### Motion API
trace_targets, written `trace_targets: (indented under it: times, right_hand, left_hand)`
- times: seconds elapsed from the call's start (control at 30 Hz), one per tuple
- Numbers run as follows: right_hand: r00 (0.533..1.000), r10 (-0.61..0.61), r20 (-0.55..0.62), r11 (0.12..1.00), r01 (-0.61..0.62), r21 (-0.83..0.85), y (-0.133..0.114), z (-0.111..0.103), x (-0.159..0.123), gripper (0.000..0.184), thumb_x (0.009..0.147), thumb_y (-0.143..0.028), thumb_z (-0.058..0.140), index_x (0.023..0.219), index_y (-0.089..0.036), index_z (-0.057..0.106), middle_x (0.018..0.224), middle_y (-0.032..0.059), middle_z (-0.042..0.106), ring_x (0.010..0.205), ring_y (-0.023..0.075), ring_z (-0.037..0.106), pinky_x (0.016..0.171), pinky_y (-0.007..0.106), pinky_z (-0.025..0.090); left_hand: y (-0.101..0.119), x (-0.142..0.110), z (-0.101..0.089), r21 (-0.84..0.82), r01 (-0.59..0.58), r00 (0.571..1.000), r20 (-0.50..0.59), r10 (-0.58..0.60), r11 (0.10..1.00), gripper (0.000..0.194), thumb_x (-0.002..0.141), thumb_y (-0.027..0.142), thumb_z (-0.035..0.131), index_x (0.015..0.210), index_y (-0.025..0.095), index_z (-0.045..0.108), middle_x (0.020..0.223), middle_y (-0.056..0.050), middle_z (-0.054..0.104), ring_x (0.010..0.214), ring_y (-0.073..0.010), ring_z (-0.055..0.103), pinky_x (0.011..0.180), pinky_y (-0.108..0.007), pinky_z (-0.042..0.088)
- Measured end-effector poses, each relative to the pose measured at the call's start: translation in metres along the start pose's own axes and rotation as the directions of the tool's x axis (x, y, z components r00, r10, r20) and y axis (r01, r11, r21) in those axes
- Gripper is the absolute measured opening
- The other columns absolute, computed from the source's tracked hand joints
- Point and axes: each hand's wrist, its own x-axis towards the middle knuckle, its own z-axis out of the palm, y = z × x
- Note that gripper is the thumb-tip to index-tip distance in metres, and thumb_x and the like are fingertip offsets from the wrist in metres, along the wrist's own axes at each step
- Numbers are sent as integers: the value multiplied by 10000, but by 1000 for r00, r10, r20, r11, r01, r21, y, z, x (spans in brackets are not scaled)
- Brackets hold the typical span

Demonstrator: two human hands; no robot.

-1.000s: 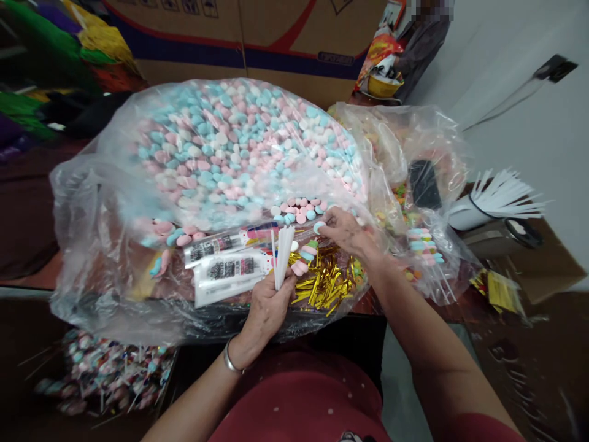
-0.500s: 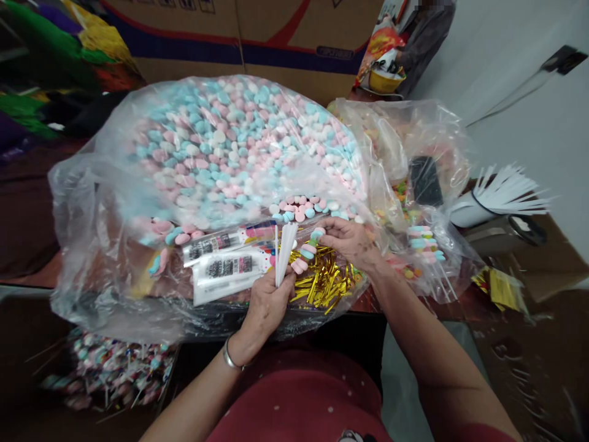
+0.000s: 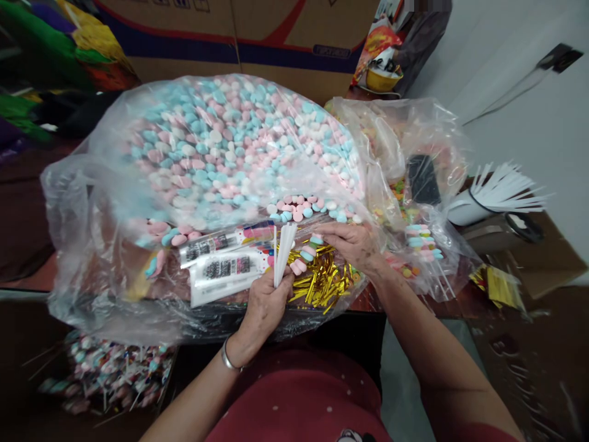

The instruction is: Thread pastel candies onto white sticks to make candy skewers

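My left hand point(image 3: 269, 301) is closed around a bundle of white sticks point(image 3: 284, 252) that point upward. Beside the bundle, a skewer of pink, blue and green marshmallow candies point(image 3: 307, 253) slants up to the right, its lower end at my left fingers. My right hand point(image 3: 353, 245) is at the skewer's upper end, fingers stretched out just above the top blue candy; whether they touch it is hard to tell. Gold twist ties point(image 3: 326, 282) lie in a heap under both hands. Printed clear packets point(image 3: 230, 267) lie left of the sticks.
A large clear bag of pink, blue and white marshmallows point(image 3: 230, 141) spreads behind my hands. To the right are finished skewers point(image 3: 423, 242), a bag with a dark block point(image 3: 423, 178), and a bundle of white strips point(image 3: 497, 196). Wrapped candy sticks point(image 3: 119, 374) sit low at left.
My right fingers have straightened and shifted slightly at the skewer's upper end. My left hand still grips the sticks. The whole view has moved slightly.
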Motion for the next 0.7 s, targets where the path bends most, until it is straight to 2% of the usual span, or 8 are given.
trace_targets:
  times: [0.07, 0.23, 0.4, 0.57, 0.7]
  right_hand:
    - [1000, 9, 7, 1000, -9, 19, 1, 1, 1, 189, 842, -311, 648, 970, -280, 783, 1013, 4, 763, 967, 181, 697, 949, 410, 554]
    - [997, 13, -79, 998, -8, 68, -2, 10, 0, 160, 832, -332, 692, 949, -273, 783, 964, 5, 769, 915, 175, 706, 897, 377, 572]
    - [994, 15, -104, 993, -3, 119, -1, 21, -3, 197, 834, -374, 697, 963, -249, 777, 975, 17, 771, 922, 173, 704, 892, 361, 567]
    - [999, -18, -52, 995, 23, 96, 2, 23, -5, 219, 838, -408, 682, 941, -240, 778, 954, 20, 772, 903, 171, 702, 869, 341, 560]
    - [1000, 3, -20, 996, -1, 90, 1, 26, -10, 207, 844, -372, 670, 946, -228, 778, 957, 24, 772, 900, 169, 704, 848, 318, 557]
  left_hand:
    - [-1, 0, 0, -10, 1, 1000, 2, -1, 1000, 232, 785, 389, 598, 736, 173, 667, 538, 38, 511, 500, -117, 429, 490, -233, 345]
    - [0, -1, 1, -16, -1, 1000, -27, 1, 1000, 258, 798, 413, 608, 733, 169, 659, 532, 35, 514, 509, -121, 443, 505, -236, 363]
    - [-3, -1, 4, -36, -13, 998, -56, 11, 999, 272, 809, 435, 614, 756, 172, 658, 538, 39, 499, 504, -120, 431, 497, -235, 351]
    - [-10, -1, 3, -5, -44, 994, -98, 43, 999, 269, 838, 424, 605, 726, 185, 653, 560, 37, 501, 532, -122, 430, 522, -236, 358]
    - [-7, -3, 1, 17, -46, 992, -116, 48, 999, 267, 838, 403, 601, 688, 188, 650, 563, 34, 501, 535, -121, 418, 527, -240, 354]
